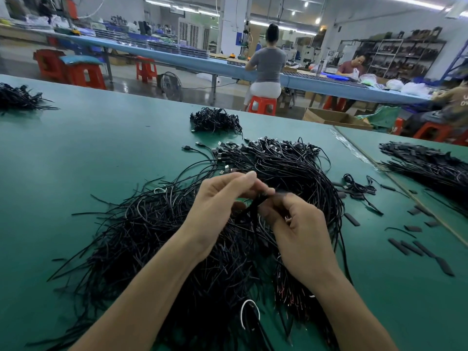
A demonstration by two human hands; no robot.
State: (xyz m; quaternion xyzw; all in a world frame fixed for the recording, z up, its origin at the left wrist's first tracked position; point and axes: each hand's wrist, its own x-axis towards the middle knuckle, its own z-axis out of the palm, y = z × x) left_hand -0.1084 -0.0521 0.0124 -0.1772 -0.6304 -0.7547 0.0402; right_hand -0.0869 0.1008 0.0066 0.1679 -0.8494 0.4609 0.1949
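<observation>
The left hand (220,198) is pinching a thin, matte black cable (254,206) (its upper end is blurred) with curled fingers. The right hand (301,231) is gripping it just beside, above the tangled cable heap (157,236) on the green table (76,148).

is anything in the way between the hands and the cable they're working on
Nothing visible. The left hand and right hand both pinch the black cable between them, just above the cable pile.

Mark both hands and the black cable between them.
left hand (215,201): head view, back of hand.
right hand (304,234): head view, back of hand.
black cable (254,205): head view, stretch between the hands.
</observation>
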